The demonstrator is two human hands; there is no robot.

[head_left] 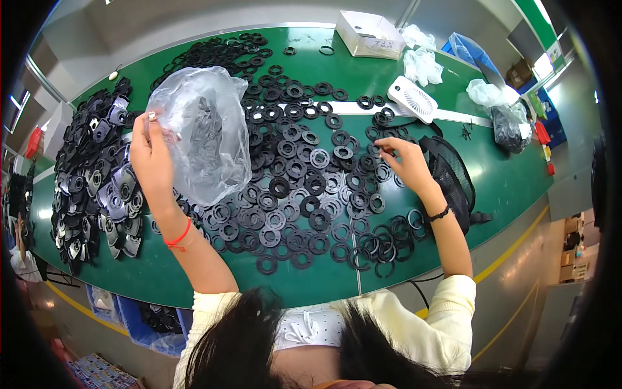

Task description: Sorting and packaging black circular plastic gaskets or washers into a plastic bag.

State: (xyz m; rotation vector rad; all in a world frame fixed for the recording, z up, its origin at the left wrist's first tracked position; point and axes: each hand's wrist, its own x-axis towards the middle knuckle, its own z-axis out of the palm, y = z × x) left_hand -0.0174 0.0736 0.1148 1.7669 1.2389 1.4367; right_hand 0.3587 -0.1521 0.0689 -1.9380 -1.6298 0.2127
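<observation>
Pinched in my left hand [150, 146] is the edge of a clear plastic bag [227, 152], raised above the green table. Dark small parts show through its film. My right hand [403, 159] hovers at the right side of a wide spread of black rings [285, 165], its thumb and fingertips drawn together close to a few of them. Whether a ring sits between those fingers is too small to tell. Thinner open rings [382, 246] lie nearer me. Left of the bag is a heap of black moulded parts [97, 175], partly behind my left forearm.
A black mesh bag [450, 175] lies beside my right forearm, with a white handheld fan [413, 98] beyond it. At the back stand a white box [369, 35] and crumpled plastic bags [422, 65]. Blue crates [149, 324] sit below the table's near left edge.
</observation>
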